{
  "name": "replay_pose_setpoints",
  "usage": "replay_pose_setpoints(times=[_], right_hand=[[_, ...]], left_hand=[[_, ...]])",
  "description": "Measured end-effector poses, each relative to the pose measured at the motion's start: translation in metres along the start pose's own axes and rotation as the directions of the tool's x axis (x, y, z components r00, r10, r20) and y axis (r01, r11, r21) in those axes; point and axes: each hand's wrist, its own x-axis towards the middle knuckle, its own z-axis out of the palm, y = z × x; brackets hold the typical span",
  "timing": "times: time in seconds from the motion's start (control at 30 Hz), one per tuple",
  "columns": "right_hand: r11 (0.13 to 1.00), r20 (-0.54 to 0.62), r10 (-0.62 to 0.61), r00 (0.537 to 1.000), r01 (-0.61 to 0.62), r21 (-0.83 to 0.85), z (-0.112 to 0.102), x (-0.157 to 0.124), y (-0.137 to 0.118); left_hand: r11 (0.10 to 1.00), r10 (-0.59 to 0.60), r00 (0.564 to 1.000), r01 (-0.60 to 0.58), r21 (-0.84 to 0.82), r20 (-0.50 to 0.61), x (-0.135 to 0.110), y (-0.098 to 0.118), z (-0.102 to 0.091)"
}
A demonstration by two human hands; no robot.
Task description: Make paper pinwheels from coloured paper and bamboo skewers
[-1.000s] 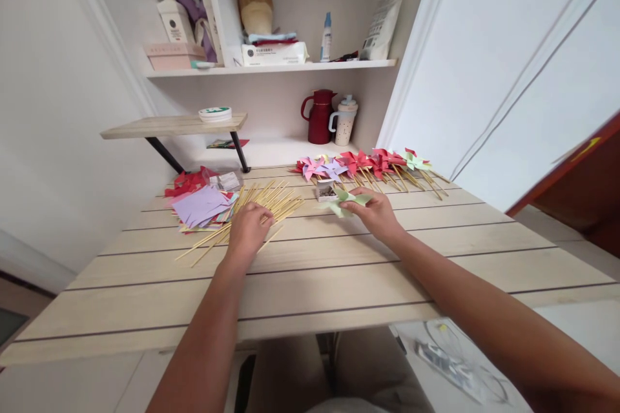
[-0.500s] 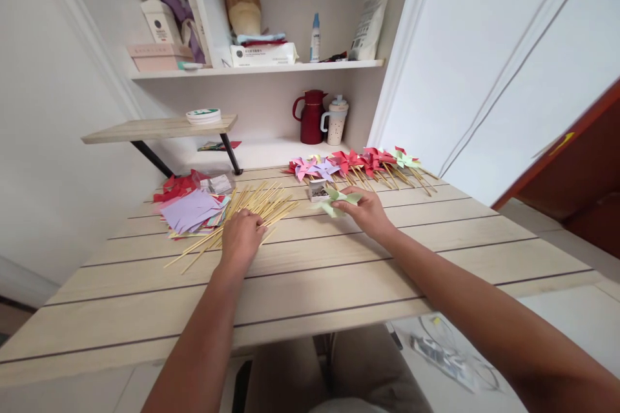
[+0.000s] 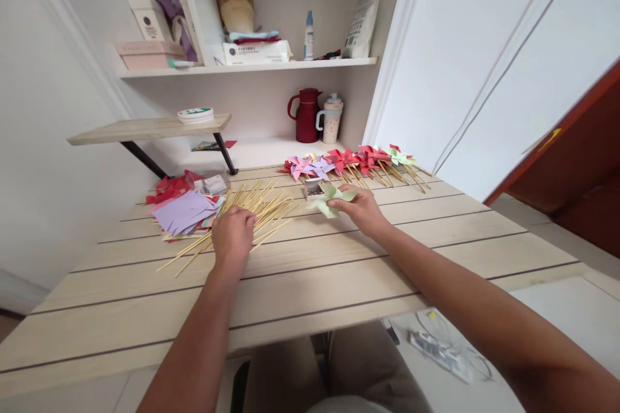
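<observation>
My left hand [image 3: 234,232] is over a fanned pile of thin bamboo sticks [image 3: 264,203]. Its fingers are curled closed at the sticks, and a stick runs out to the right from under them; the fingertips are partly hidden. Held in my right hand [image 3: 361,210], between thumb and fingers, is a pale green paper pinwheel [image 3: 329,199] just above the table. Right behind the pinwheel stands a small open box [image 3: 314,190] of tiny dark pieces. Lilac paper sheets [image 3: 184,211] lie stacked to the left of my left hand.
Finished pinwheels on sticks [image 3: 343,160] line the back of the table [image 3: 310,284]. Red paper pieces [image 3: 169,188] and a clear plastic box [image 3: 210,183] sit at the back left, below a small raised shelf [image 3: 150,129]. A red jug [image 3: 308,116] and a cup [image 3: 332,119] stand behind.
My left hand has drawn slightly left on the sticks, and one or two sticks beside it have shifted. My right hand still holds the green pinwheel. The view has turned a little.
</observation>
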Motion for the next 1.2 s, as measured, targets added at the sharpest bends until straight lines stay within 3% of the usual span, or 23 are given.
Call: replay_pose_setpoints(times=[0.07, 0.17, 0.4, 0.47, 0.6, 0.8, 0.87, 0.97, 1.07, 1.13, 1.2], right_hand=[[0.979, 0.025, 0.072, 0.997, -0.076, 0.191, 0.002, 0.001, 0.0], [0.881, 0.059, 0.146, 0.987, -0.158, 0.446, 0.005, 0.004, 0.0], [0.706, 0.061, 0.231, 0.971, -0.21, 0.676, 0.006, 0.008, 0.002], [0.665, 0.077, 0.238, 0.968, -0.22, 0.713, 0.006, 0.009, 0.001], [0.557, 0.073, 0.264, 0.962, -0.214, 0.802, 0.008, 0.011, -0.006], [0.495, 0.007, 0.334, 0.943, -0.182, 0.85, 0.003, 0.015, -0.013], [0.507, -0.046, 0.343, 0.938, -0.143, 0.85, -0.001, 0.018, -0.012], [0.55, -0.146, 0.375, 0.915, -0.093, 0.83, -0.008, 0.024, -0.008], [0.564, -0.198, 0.416, 0.887, -0.081, 0.821, -0.013, 0.028, -0.007], [0.546, -0.179, 0.423, 0.888, -0.092, 0.833, -0.013, 0.027, -0.009], [0.522, -0.127, 0.412, 0.903, -0.119, 0.844, -0.01, 0.025, -0.011]], left_hand=[[0.995, -0.009, 0.998, 0.002, -0.095, -0.068, 0.0, 0.0, 0.002], [0.978, -0.002, 0.989, -0.029, -0.206, -0.148, 0.001, 0.002, 0.004], [0.969, 0.095, 0.976, -0.136, -0.207, -0.194, -0.002, 0.018, 0.007], [0.962, 0.158, 0.977, -0.185, -0.202, -0.145, -0.004, 0.026, 0.007], [0.956, 0.288, 0.955, -0.282, -0.085, 0.071, -0.007, 0.049, 0.004], [0.944, 0.3, 0.902, -0.328, 0.04, 0.309, -0.015, 0.085, 0.004], [0.961, 0.263, 0.916, -0.275, -0.003, 0.304, -0.019, 0.091, 0.009], [0.985, 0.082, 0.962, -0.038, -0.171, 0.259, -0.021, 0.092, 0.021], [0.894, -0.101, 0.944, 0.224, -0.388, 0.314, -0.021, 0.089, 0.035], [0.833, -0.135, 0.934, 0.287, -0.473, 0.33, -0.021, 0.088, 0.042], [0.819, -0.12, 0.939, 0.276, -0.502, 0.321, -0.021, 0.089, 0.046]])
